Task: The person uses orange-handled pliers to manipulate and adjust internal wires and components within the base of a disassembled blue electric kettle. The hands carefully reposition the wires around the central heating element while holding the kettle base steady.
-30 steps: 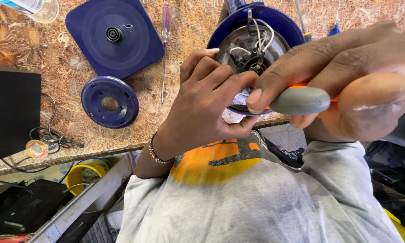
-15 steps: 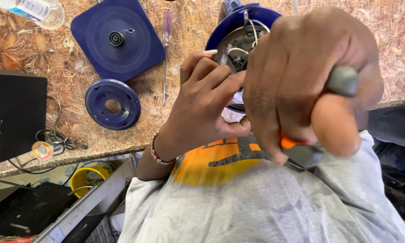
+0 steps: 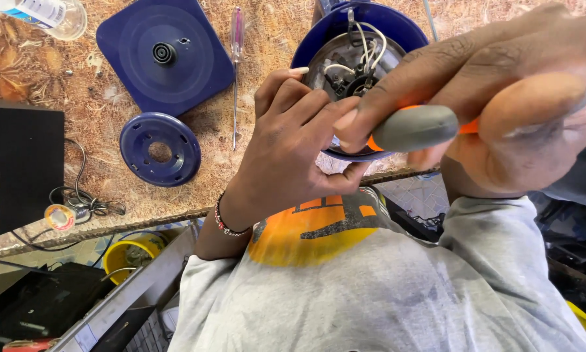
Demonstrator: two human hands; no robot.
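Note:
My left hand [image 3: 293, 150], with a beaded bracelet at the wrist, grips the near rim of a round blue appliance housing [image 3: 335, 29] at the table's edge. The housing is open, and white and black wires show inside it. My right hand [image 3: 508, 111] is close to the camera and closed on a screwdriver with a grey and orange handle [image 3: 413, 127]. The handle lies level and points left, over the housing. The screwdriver's shaft and tip are hidden behind my hands.
On the patterned table lie a square blue cover [image 3: 166, 55], a blue ring part [image 3: 159, 150] and a thin pink-handled screwdriver [image 3: 236, 39]. A black box [image 3: 26, 163], a small roll [image 3: 59, 217] with wires and a plastic bottle [image 3: 52, 13] are at the left. A yellow bucket [image 3: 120, 254] stands below.
My right hand turned the screwdriver handle downward half a second ago and has brought it back level, pointing left. My left hand stays on the housing.

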